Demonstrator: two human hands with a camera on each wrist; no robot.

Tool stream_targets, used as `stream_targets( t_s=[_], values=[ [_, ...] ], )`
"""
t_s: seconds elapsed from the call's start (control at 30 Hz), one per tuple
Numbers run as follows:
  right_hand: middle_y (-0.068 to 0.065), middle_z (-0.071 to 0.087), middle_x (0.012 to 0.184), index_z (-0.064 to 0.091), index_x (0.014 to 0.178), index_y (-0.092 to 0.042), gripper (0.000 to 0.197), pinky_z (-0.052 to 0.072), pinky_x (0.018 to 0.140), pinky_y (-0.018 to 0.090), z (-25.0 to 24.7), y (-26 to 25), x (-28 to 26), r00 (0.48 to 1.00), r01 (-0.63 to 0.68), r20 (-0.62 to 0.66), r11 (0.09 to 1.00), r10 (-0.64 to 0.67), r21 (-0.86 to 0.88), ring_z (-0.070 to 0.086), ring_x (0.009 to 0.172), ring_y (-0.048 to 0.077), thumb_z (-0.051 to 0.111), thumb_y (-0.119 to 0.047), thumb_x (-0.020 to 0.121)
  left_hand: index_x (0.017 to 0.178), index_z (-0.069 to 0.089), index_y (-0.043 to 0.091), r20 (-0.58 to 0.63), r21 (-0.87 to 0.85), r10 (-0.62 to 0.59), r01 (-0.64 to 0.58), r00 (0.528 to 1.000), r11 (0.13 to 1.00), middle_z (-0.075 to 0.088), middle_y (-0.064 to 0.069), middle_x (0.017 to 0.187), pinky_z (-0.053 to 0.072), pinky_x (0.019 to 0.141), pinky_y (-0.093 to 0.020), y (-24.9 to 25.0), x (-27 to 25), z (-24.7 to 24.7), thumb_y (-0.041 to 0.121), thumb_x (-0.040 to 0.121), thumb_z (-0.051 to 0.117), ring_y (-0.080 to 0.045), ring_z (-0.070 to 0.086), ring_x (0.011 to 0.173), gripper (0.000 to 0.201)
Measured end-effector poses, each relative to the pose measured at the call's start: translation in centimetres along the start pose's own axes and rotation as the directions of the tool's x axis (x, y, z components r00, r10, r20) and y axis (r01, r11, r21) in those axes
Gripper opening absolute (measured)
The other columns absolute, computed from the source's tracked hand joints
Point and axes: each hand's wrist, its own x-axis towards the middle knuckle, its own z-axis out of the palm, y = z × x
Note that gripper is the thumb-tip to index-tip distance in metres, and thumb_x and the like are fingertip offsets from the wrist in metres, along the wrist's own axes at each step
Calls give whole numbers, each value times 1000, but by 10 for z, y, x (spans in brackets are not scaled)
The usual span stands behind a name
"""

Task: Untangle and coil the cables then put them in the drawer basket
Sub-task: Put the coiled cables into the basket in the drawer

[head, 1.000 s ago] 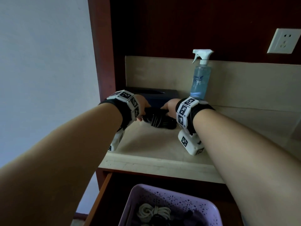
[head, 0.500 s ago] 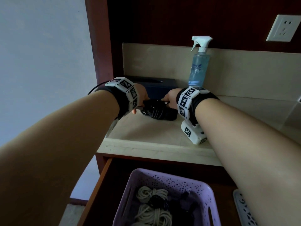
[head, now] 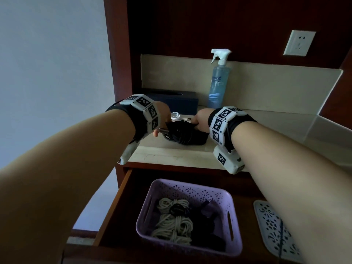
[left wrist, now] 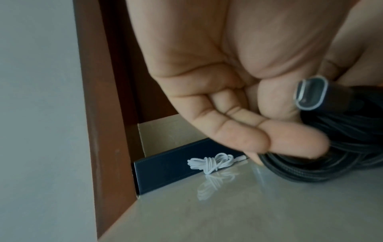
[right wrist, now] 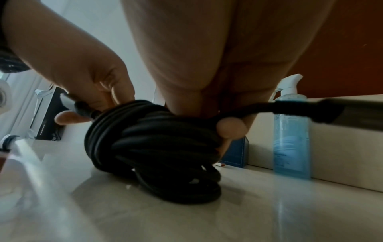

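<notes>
Two hands at mid-frame on the table: left hand pinching the plug end of the black cable coil, right hand gripping the coil's other side, coil resting on the table. Small white cable bundle just behind. Below centre, purple basket in the open drawer, holding coiled cables.

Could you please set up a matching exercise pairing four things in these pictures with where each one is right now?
Things:
1. black cable bundle
2. small white cable
3. cream cord coils
4. spray bottle

Places:
A. inside the purple basket
B. standing upright by the back wall
C. on the counter, gripped by left hand and right hand
D. lying in front of the dark blue box

Pairs: 1-C, 2-D, 3-A, 4-B
</notes>
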Motion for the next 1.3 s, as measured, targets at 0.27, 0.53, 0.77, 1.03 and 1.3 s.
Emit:
stream_targets(
  t_s=[0.27, 0.53, 0.77, 1.03, 1.3],
  values=[
    [5, 64, 113, 59, 124, -17, 33, 44, 74, 26, -6, -6, -44, 996, 85, -11, 995, -85, 48, 57, 86, 19, 43, -19, 95, 120, 61, 21, -21, -49, 102, -103, 995, 993, 73, 2, 98, 46, 77, -17, 1, -24, 8, 23, 93, 55, -8, 65, 80, 28],
    [1, 66, 102, 62, 116, -18, 31, 48, 80, 30, 23, -13, -92, 985, 134, 90, 980, -148, 148, 60, 91, 18, 56, -26, 88, 112, 62, 21, 26, -111, 277, -272, 961, 956, 71, 5, 102, 41, 67, -11, 10, -55, 39, 25, 85, 65, -3, 64, 77, 27],
    [8, 60, 113, 50, 127, -7, 44, 43, 74, 27, 74, -43, -89, 880, 271, 397, 962, -262, 33, 57, 98, 23, 51, -31, 91, 116, 61, 13, 258, -58, 360, -358, 896, 932, 72, -3, 102, 41, 55, -2, 30, -46, 105, 25, 83, 68, 1, 61, 62, 35],
    [9, 57, 114, 50, 127, -5, 44, 37, 73, 25, 117, -84, -58, 747, 512, 516, 858, -420, -44, 55, 100, 25, 49, -35, 94, 130, 53, 22, 512, 17, 318, -379, 798, 925, 69, -1, 113, 49, 93, -26, 27, -34, 140, 33, 88, 64, -13, 64, 93, 45],
    [2, 67, 113, 61, 121, -17, 31, 46, 92, 22, 116, -48, -53, 685, 466, 459, 825, -566, 321, 62, 95, 9, 56, -22, 91, 127, 59, 33, 515, -34, 441, -496, 735, 868, 62, 9, 126, 36, 103, -22, 17, -35, 129, 35, 92, 57, -10, 56, 115, 36]
  ],
)
